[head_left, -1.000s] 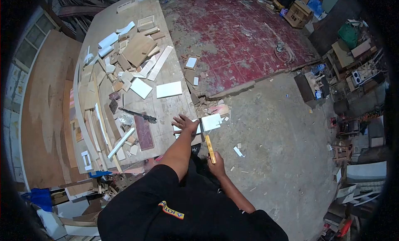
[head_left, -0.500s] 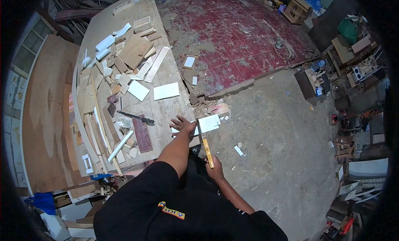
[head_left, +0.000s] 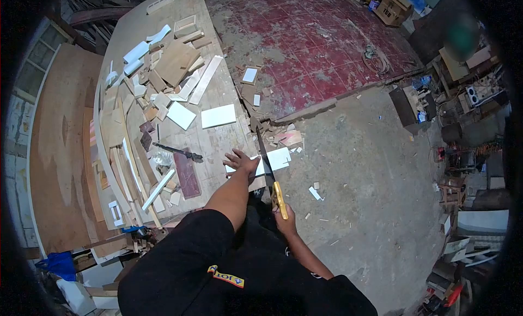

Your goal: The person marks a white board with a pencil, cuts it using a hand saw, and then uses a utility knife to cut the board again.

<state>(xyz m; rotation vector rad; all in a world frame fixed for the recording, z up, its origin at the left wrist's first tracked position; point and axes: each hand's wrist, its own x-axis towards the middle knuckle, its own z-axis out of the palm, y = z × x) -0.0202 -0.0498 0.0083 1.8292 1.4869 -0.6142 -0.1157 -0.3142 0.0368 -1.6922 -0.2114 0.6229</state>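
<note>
A white board [head_left: 279, 158] lies at the near right edge of the wooden worktable [head_left: 218, 147], part of it sticking out past the edge. My left hand [head_left: 243, 163] presses down on it with the fingers spread. In my right hand [head_left: 285, 217] is the yellow handle of a hand saw [head_left: 279, 199]. The saw's dark blade [head_left: 265, 153] crosses the white board just right of my left hand, its tip pointing away from me. A notch shows in the board's right end.
Wood offcuts [head_left: 177, 62] and white pieces [head_left: 218, 116] are heaped on the table's left and far parts. A black clamp-like tool [head_left: 180, 152] lies by a dark red board [head_left: 187, 176]. Scraps [head_left: 315, 193] lie on the concrete floor, below a raised red tiled platform [head_left: 327, 60].
More of the saw blade now shows beyond the white board, and its handle sits slightly right of before. My left hand stays on the board. The view has shifted slightly.
</note>
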